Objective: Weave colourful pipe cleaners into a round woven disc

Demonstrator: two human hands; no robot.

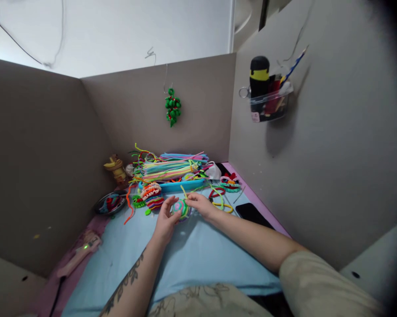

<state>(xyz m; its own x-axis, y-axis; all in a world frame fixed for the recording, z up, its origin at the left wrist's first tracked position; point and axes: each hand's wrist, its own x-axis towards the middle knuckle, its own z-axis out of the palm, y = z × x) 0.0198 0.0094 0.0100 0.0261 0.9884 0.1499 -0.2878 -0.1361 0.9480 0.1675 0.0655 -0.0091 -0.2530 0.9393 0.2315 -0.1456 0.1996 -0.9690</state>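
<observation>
Grey partition walls (159,110) enclose a small desk on three sides. Its top is covered by a pale blue mat (192,259), with a pink edge showing along the right and lower left.

At the back of the mat lies a large heap of pipe cleaners (170,169) in many colours, partly resting in a blue tray (181,185). A clear holder (269,103) fixed to the right wall carries a black and yellow bottle and pens. A green beaded ornament (173,107) hangs on the back wall. A black phone (253,213) lies flat at the right edge of the mat, near the right forearm. A pink tool (81,255) with a green light lies at the lower left. A dark dish (110,203) sits at the left, with a small yellow figure (115,168) behind it. A striped coiled piece (152,196) rests just left of the hands.

Both arms reach forward to the middle of the mat. The left hand (165,220), fingers partly curled, grips the left side of a small round coil (181,208) of pink, green and blue pipe cleaner. The right hand (201,203) pinches the coil's right edge with narrow, nearly closed fingertips. The coil sits between the two hands, just in front of the tray; whether it touches the mat I cannot tell.
</observation>
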